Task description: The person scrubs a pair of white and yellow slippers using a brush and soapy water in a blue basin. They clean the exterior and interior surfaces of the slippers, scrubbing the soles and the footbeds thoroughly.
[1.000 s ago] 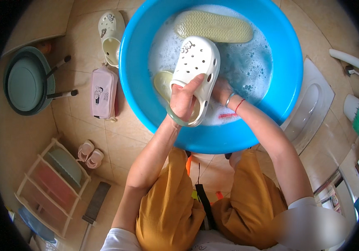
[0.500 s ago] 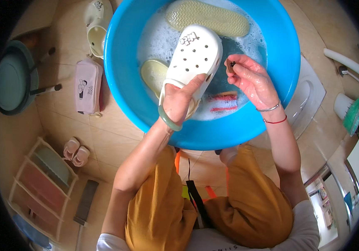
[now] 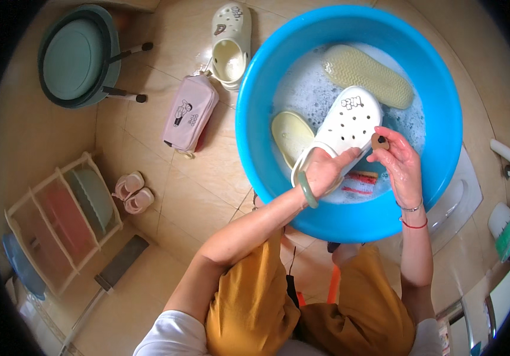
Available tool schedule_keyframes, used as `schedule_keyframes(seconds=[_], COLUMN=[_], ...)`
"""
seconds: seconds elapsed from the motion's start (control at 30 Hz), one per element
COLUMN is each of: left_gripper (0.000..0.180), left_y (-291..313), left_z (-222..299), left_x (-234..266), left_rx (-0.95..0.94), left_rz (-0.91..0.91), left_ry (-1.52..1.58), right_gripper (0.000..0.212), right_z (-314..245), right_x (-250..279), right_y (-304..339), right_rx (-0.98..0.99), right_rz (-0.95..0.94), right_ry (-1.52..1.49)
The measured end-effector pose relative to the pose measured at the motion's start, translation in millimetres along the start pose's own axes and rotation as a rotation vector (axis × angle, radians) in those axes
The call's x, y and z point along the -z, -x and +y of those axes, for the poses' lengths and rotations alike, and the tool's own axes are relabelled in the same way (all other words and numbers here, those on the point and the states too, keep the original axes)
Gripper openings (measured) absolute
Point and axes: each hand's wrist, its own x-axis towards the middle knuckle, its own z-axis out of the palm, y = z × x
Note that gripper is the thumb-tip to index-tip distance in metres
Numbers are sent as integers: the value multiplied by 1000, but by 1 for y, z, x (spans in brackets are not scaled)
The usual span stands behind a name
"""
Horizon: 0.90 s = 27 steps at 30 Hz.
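Observation:
My left hand (image 3: 321,172) is pushed into the heel opening of a white clog (image 3: 341,124), thumb on its outer side. The clog has a row of vent holes and a small charm at its toe. Just right of it, my right hand (image 3: 403,169) pinches a small brown shoe charm (image 3: 377,141) with a black knob. Both hands are over a blue basin (image 3: 249,113) of sudsy water. A pale yellow sole (image 3: 369,77) floats at the far side, and a pale yellow shoe piece (image 3: 293,137) lies left. A red-and-tan brush (image 3: 363,177) is partly under the suds.
On the tiled floor left of the basin stand a cream clog (image 3: 231,44) with charms and a pink zip pouch (image 3: 189,115). Farther left are stacked green basins (image 3: 74,59), small pink sandals (image 3: 133,193) and a rack (image 3: 62,219). A white squat toilet (image 3: 460,190) sits to the right.
The whole view has swung, so the basin and hands appear farther right and lower. My right hand has turned the charm so its brown face and black knob show. The left hand still holds the clog.

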Motion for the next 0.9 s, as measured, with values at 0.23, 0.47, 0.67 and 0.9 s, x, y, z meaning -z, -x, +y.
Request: schedule_keyframes(seconds=[0.23, 0.47, 0.67, 0.9], left_gripper=[41, 40, 52, 45], left_y=[3, -3, 5, 5], left_z=[-3, -2, 3, -2], left_x=[2, 1, 10, 11], left_rx=[-7, 1, 1, 17], left_rz=[5, 12, -44, -15], left_ry=[42, 105, 257, 15], right_gripper=[21, 20, 18, 17], right_z=[5, -3, 2, 6], right_x=[-4, 0, 3, -9], right_y=[-7, -9, -6, -2], right_rx=[155, 122, 125, 42], right_rz=[94, 122, 94, 140], right_ry=[188, 7, 34, 90])
